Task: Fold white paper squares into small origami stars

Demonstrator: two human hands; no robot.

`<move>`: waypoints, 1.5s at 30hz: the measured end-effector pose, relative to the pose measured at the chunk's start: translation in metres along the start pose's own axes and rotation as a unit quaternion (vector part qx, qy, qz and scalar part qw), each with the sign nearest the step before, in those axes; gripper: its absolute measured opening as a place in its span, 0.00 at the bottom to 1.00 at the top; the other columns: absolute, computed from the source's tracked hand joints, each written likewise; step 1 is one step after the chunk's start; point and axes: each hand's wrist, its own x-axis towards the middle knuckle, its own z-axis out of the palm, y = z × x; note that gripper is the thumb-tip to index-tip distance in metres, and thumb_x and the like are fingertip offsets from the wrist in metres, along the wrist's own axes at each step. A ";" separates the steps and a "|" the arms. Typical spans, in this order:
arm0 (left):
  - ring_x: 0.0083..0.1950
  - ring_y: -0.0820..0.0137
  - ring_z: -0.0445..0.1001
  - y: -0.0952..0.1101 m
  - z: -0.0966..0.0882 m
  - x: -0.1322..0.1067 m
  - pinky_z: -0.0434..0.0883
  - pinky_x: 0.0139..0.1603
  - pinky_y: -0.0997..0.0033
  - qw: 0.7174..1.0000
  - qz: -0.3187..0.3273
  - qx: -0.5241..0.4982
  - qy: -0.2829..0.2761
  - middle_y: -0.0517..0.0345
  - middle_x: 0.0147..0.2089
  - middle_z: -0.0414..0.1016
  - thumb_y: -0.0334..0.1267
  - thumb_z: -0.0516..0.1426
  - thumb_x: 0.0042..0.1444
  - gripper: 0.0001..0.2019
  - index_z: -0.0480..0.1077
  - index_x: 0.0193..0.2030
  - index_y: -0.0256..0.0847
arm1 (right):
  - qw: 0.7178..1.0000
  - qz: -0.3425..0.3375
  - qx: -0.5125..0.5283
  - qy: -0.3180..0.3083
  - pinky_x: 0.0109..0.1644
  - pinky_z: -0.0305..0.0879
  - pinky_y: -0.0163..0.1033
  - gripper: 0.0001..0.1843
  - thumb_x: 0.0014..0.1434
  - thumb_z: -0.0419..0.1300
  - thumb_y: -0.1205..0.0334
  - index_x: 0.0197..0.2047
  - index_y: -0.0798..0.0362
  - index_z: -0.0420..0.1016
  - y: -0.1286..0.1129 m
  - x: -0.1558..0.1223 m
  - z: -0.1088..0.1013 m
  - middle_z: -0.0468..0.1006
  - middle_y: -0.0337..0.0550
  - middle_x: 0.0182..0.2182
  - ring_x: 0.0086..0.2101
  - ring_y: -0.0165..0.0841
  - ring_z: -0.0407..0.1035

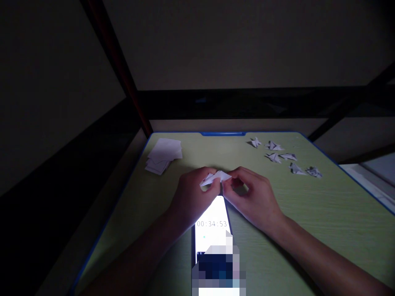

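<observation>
Paper (221,176) lay at two o'clock from our left hand (194,190), ten from our right hand (256,195) (we pinched it with both).

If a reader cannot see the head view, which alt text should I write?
A person's left hand and right hand hold a small folded paper just beyond a lit phone reading 00:34:53 on a green table. Stacked paper sheets lie at far left; six small folded pieces at far right.

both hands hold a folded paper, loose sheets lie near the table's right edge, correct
No: the loose sheets lie near the left edge of the table, as the head view shows. The left hand and right hand hold the folded paper.
</observation>
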 end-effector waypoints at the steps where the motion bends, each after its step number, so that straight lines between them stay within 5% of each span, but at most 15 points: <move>1: 0.23 0.80 0.68 0.000 0.000 0.000 0.62 0.22 0.83 1.000 -0.002 -0.001 0.001 0.62 0.24 0.74 0.26 0.58 0.50 0.03 0.73 0.31 0.35 | 1.000 -0.002 -0.003 -0.002 0.28 0.60 0.38 0.05 0.52 0.58 0.65 0.26 0.55 0.71 0.000 0.000 0.000 0.71 0.39 0.22 0.24 0.30 0.64; 19: 0.21 0.79 0.68 0.004 0.007 -0.004 0.61 0.21 0.82 0.997 -0.069 0.017 0.008 0.61 0.22 0.72 0.31 0.56 0.50 0.03 0.71 0.29 0.34 | 0.978 -0.119 -0.169 0.020 0.32 0.60 0.41 0.12 0.57 0.56 0.61 0.24 0.56 0.70 0.000 -0.002 -0.005 0.70 0.42 0.21 0.24 0.33 0.64; 23: 0.23 0.76 0.70 0.006 0.006 -0.003 0.63 0.22 0.80 0.992 -0.125 -0.016 0.010 0.60 0.23 0.73 0.32 0.56 0.49 0.04 0.71 0.29 0.35 | 0.968 -0.150 -0.198 0.033 0.32 0.61 0.42 0.13 0.59 0.57 0.61 0.26 0.57 0.74 -0.002 -0.002 -0.008 0.73 0.44 0.22 0.25 0.34 0.67; 36: 0.25 0.78 0.68 0.010 0.004 0.003 0.65 0.26 0.80 0.937 -0.241 -0.251 -0.015 0.63 0.22 0.71 0.28 0.55 0.48 0.04 0.70 0.24 0.35 | 0.963 -0.233 -0.116 0.072 0.35 0.68 0.41 0.09 0.54 0.63 0.70 0.40 0.60 0.76 -0.002 -0.003 -0.007 0.79 0.49 0.35 0.33 0.33 0.71; 45: 0.30 0.75 0.73 0.002 0.004 0.003 0.71 0.33 0.77 0.883 -0.290 -0.365 -0.060 0.58 0.26 0.74 0.35 0.58 0.50 0.06 0.73 0.29 0.33 | 0.956 -0.253 -0.134 0.064 0.33 0.68 0.41 0.08 0.54 0.64 0.70 0.39 0.61 0.78 0.000 0.000 -0.010 0.79 0.51 0.34 0.32 0.35 0.70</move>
